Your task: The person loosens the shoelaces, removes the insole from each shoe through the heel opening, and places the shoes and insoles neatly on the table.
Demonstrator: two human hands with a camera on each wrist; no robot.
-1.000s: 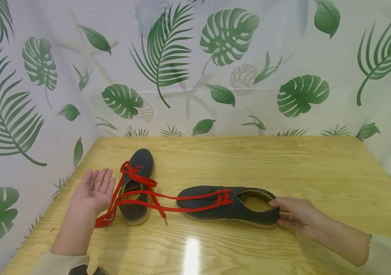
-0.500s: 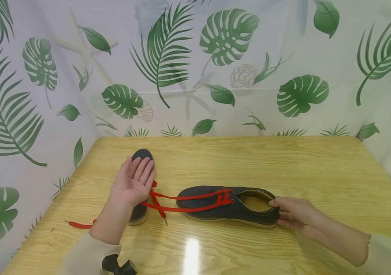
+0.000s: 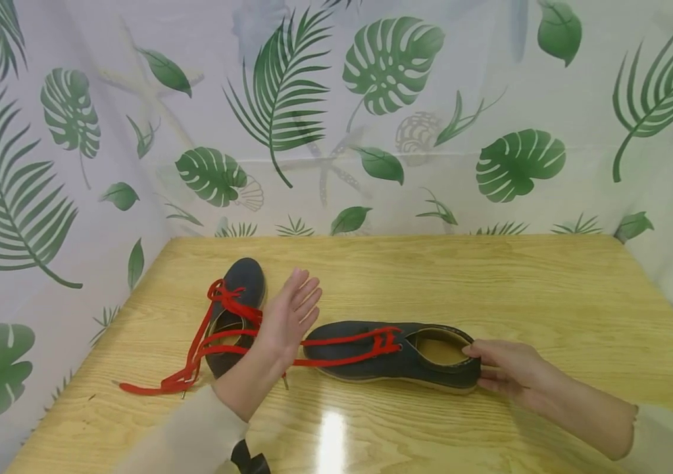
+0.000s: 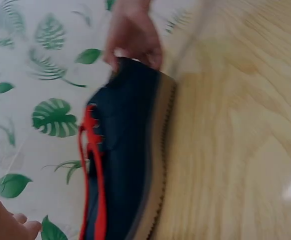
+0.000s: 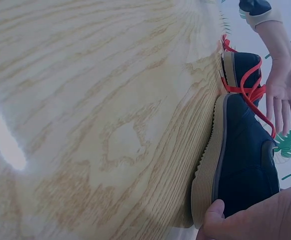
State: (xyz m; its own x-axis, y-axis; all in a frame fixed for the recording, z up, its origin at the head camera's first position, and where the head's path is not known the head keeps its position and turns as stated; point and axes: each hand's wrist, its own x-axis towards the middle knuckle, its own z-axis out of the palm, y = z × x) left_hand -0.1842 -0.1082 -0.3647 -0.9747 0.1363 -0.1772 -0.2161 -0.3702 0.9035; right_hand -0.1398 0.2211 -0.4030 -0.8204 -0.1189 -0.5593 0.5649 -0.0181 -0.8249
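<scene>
On the table (image 3: 525,283), one shoe (image 3: 251,286) lies left of a second shoe (image 3: 386,371), before a backdrop (image 3: 318,118).

Right fingers (image 5: 215,209) hold a navy shoe (image 5: 248,155) with red laces (image 5: 257,93), another shoe (image 5: 248,61) beyond its toe

Navy shoes (image 3: 395,368), red laces (image 3: 379,342)

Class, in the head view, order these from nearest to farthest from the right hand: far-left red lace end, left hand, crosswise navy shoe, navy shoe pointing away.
1. Crosswise navy shoe: heel gripped by the right hand.
2. Left hand: near that shoe's toe.
3. Navy shoe pointing away: farther left.
4. Far-left red lace end: leftmost of the four.
</scene>
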